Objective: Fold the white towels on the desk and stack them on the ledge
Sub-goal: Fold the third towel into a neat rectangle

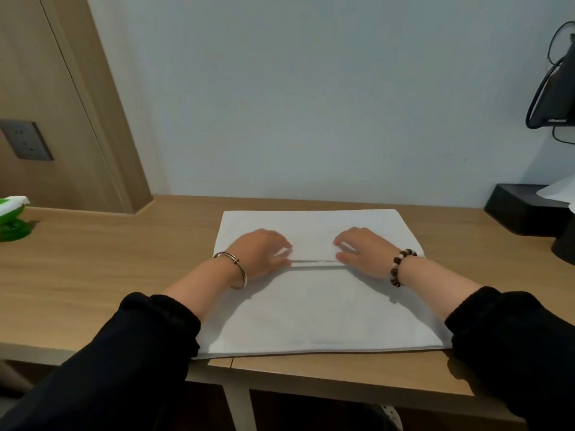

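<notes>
A white towel (320, 318) lies flat on the wooden desk (109, 275) in front of me. Its far part is folded toward me, and that folded edge runs across the middle of the cloth. My left hand (261, 253) and my right hand (361, 251) both rest palm down on the folded flap, close to its edge, fingers spread and pointing inward. Neither hand pinches the cloth. A metal bangle circles my left wrist and a bead bracelet my right.
A green and white object (11, 219) sits on the ledge at the far left. A black box (522, 213) with white paper stands at the right. Above it hangs a black device with cables (553, 98). A wall socket (26, 140) is on the wooden panel.
</notes>
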